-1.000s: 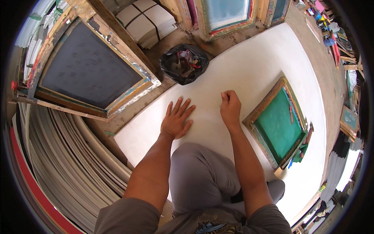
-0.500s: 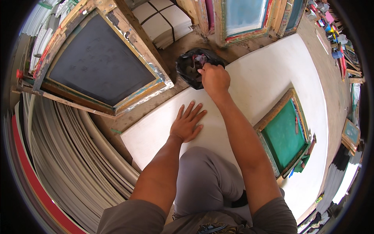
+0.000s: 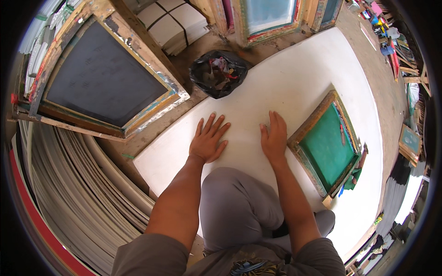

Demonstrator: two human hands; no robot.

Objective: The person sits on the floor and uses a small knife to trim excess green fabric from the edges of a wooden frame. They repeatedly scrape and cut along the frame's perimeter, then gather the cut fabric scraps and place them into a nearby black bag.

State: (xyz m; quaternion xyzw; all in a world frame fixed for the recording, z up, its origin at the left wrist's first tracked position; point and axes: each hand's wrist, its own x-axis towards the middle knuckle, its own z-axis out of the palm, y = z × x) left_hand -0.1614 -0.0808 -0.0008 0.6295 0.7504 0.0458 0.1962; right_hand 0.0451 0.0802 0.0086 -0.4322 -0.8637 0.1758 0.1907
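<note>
My left hand (image 3: 210, 139) lies flat with spread fingers on a large white sheet (image 3: 304, 78). To its right, my right hand (image 3: 274, 138) is over the same sheet, fingers stretched forward and thumb apart, holding nothing. Whether its palm touches the sheet I cannot tell. Just beyond the sheet's far edge sits a black plastic bag (image 3: 202, 77) with crumpled scraps inside. Close to the right hand, a wooden screen frame with green mesh (image 3: 327, 145) lies on the sheet, tilted in view.
A large wooden screen frame with dark mesh (image 3: 99, 76) leans at the left, above stacked grey sheets (image 3: 87, 184). A strapped paper bundle (image 3: 172, 23) and another framed screen (image 3: 269, 18) stand at the back. Assorted clutter (image 3: 389, 41) lines the far right.
My right hand has left the black bag and come back toward me over the white sheet, its fingers now extended. My left hand stays flat on the sheet. The view has shifted slightly.
</note>
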